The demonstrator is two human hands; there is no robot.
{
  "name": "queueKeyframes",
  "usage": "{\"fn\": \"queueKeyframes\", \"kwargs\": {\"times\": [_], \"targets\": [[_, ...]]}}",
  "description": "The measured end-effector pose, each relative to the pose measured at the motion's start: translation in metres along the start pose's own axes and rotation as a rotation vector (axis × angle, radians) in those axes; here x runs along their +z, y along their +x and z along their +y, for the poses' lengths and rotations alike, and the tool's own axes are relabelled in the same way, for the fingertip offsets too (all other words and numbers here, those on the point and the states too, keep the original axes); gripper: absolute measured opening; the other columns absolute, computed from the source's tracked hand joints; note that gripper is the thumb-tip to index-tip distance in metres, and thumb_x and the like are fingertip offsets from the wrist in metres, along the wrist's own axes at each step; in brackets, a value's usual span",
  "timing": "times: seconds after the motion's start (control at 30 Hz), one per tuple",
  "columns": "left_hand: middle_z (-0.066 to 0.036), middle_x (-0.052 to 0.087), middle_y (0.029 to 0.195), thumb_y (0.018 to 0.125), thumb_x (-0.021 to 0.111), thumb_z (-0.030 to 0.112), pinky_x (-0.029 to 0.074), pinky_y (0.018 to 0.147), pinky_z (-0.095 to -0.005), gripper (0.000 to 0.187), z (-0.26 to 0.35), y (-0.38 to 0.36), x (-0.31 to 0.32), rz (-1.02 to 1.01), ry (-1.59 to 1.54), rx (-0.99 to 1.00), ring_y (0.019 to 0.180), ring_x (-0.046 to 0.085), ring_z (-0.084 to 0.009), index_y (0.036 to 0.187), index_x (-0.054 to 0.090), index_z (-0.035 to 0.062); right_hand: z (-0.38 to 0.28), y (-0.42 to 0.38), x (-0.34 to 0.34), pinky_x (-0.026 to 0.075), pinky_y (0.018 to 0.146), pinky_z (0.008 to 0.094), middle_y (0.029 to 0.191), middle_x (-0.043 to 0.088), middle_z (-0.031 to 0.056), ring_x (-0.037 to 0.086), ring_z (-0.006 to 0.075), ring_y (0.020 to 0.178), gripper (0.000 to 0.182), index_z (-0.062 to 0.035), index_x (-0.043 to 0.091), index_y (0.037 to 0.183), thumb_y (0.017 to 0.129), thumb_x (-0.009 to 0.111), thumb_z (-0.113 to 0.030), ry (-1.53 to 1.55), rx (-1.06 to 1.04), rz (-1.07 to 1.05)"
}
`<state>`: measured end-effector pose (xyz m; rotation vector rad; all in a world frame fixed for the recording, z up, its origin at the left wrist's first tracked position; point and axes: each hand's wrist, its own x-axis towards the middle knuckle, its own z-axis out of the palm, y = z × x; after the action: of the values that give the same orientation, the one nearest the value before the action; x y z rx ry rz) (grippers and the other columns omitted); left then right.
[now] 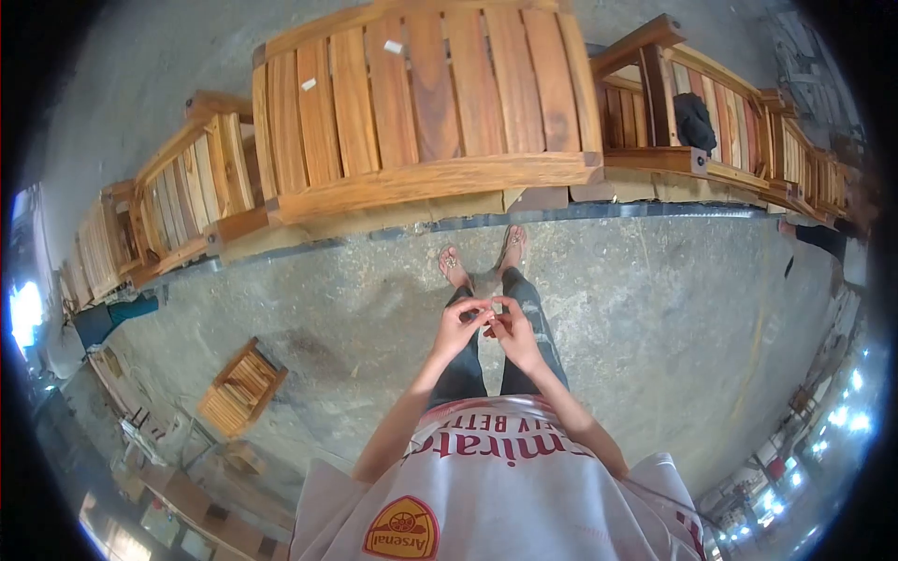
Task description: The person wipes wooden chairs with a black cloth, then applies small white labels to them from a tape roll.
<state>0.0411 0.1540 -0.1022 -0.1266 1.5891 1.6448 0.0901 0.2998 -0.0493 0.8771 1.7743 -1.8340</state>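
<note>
My left hand (456, 329) and my right hand (514, 334) meet in front of my legs, above the concrete floor. Thumbs and fingers of both are pinched together, with the fingertips close to one another. Whatever lies between them is too small to make out. Beyond my feet stands a slatted wooden table (426, 89), apart from both hands. On its slats lie a small white piece (393, 47) and a second white piece (308, 84).
Slatted wooden chairs (192, 182) line up left of the table, and more chairs (720, 107) continue to the right, one with a dark cloth (693, 123) on it. A small wooden stool (241, 389) stands at left. Another person's arm (812, 236) shows at far right.
</note>
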Motion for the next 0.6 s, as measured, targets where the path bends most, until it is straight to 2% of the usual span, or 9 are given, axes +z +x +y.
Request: {"fn": "queueKeyframes", "kwargs": {"times": [0.07, 0.2, 0.3, 0.4, 0.47, 0.6], "targets": [[-0.006, 0.066, 0.098, 0.087, 0.069, 0.011, 0.051, 0.069, -0.0239, 0.022, -0.002, 0.001, 0.007, 0.013, 0.09, 0.038, 0.086, 0.064, -0.0098, 0.107, 0.07, 0.0016, 0.006, -0.002, -0.008, 0.055, 0.069, 0.0294, 0.091, 0.068, 0.0159, 0.069, 0.0179, 0.079, 0.038, -0.0022, 0.038, 0.131, 0.095, 0.049, 0.001, -0.003, 0.014, 0.0], [-0.007, 0.066, 0.088, 0.087, 0.07, 0.012, 0.05, 0.066, -0.0232, 0.017, -0.02, 0.005, 0.034, -0.002, 0.098, -0.028, 0.086, 0.064, -0.0106, 0.1, 0.07, 0.0002, 0.022, -0.004, -0.037, 0.056, 0.068, 0.0311, 0.09, 0.069, 0.018, 0.071, 0.0212, 0.078, 0.037, -0.0019, 0.041, 0.13, 0.094, 0.051, 0.001, -0.046, 0.041, 0.008], [-0.007, 0.067, 0.088, 0.088, 0.068, 0.012, 0.049, 0.065, -0.0233, 0.014, -0.018, 0.011, 0.068, 0.05, 0.206, 0.052, 0.085, 0.064, -0.0109, 0.094, 0.069, -0.0004, 0.03, -0.003, -0.064, 0.056, 0.066, 0.0314, 0.087, 0.069, 0.0178, 0.071, 0.0214, 0.075, 0.034, -0.0011, 0.044, 0.126, 0.093, 0.052, 0.002, -0.1, 0.069, 0.046], [-0.007, 0.066, 0.09, 0.09, 0.066, 0.013, 0.05, 0.064, -0.0257, 0.014, -0.011, 0.013, 0.101, 0.083, 0.262, -0.031, 0.083, 0.064, -0.0108, 0.096, 0.067, 0.0006, 0.036, 0.003, -0.094, 0.056, 0.065, 0.0317, 0.083, 0.069, 0.0172, 0.071, 0.0209, 0.072, 0.03, 0.0001, 0.048, 0.121, 0.092, 0.053, 0.002, -0.175, 0.013, 0.088], [-0.008, 0.066, 0.094, 0.091, 0.066, 0.013, 0.051, 0.065, -0.0259, 0.016, -0.008, 0.02, 0.117, 0.091, 0.23, -0.03, 0.085, 0.064, -0.0112, 0.1, 0.065, 0.0011, 0.04, 0.009, -0.11, 0.056, 0.064, 0.032, 0.081, 0.069, 0.0165, 0.071, 0.0206, 0.072, 0.024, 0.0017, 0.051, 0.115, 0.092, 0.054, 0.002, -0.164, 0.014, 0.076], [-0.006, 0.068, 0.094, 0.09, 0.067, 0.014, 0.051, 0.07, -0.0244, 0.018, -0.001, 0.042, 0.138, 0.124, 0.169, -0.024, 0.086, 0.065, -0.0111, 0.099, 0.064, -0.0013, 0.041, 0.017, -0.139, 0.055, 0.061, 0.0328, 0.077, 0.069, 0.0155, 0.071, 0.0208, 0.07, 0.011, 0.0047, 0.057, 0.101, 0.092, 0.054, 0.001, -0.219, 0.018, 0.054]]}}
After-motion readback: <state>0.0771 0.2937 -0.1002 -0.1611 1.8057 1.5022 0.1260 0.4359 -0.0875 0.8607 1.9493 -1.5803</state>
